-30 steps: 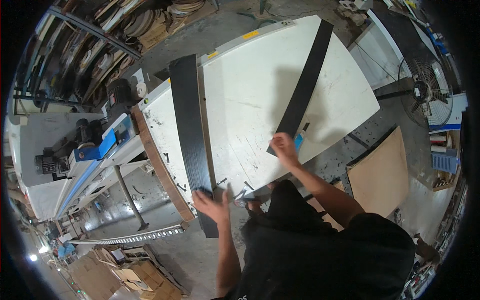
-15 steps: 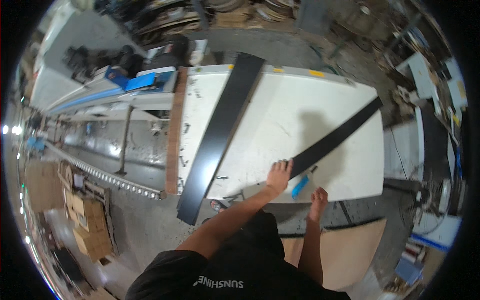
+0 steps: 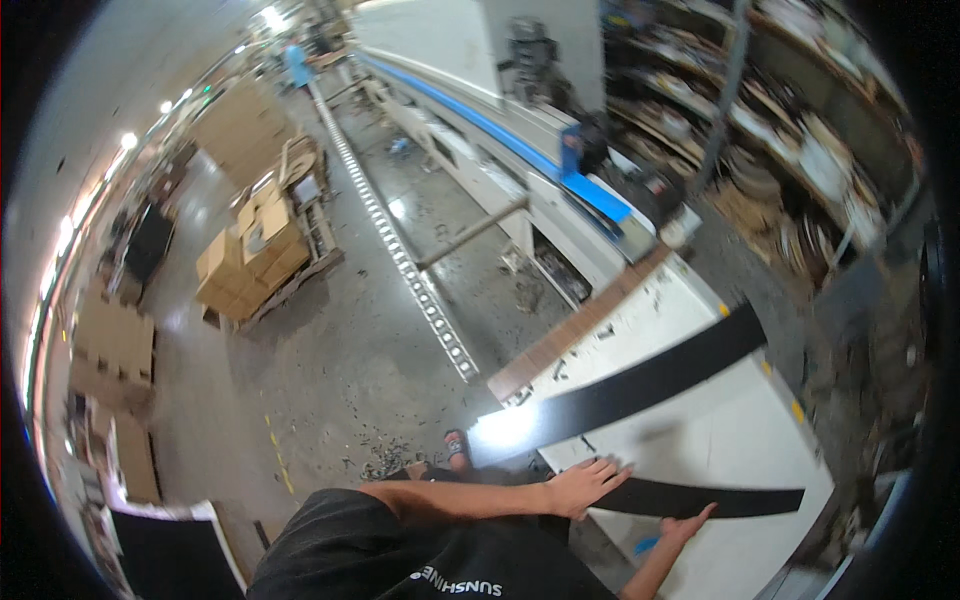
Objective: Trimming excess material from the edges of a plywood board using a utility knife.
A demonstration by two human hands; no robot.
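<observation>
R grip had shifted from beside the blue tool to the near edge of the narrow black strip, & the view had swung L. L grip lay over the strip's L end, fingers stretched across its top; couldn't tell if thumb pinched below. R grip touched the near edge approx. midway; couldn't tell if it pinched. Strip was over the white tabletop, blue tool just nr R grip. Beyond it, apart, lay a wide black board, both ends jutting past the edges, w/ glare on its L end. Farther out: brown wood edging, white machine w/ blue trim, cardboard boxes on the floor.
</observation>
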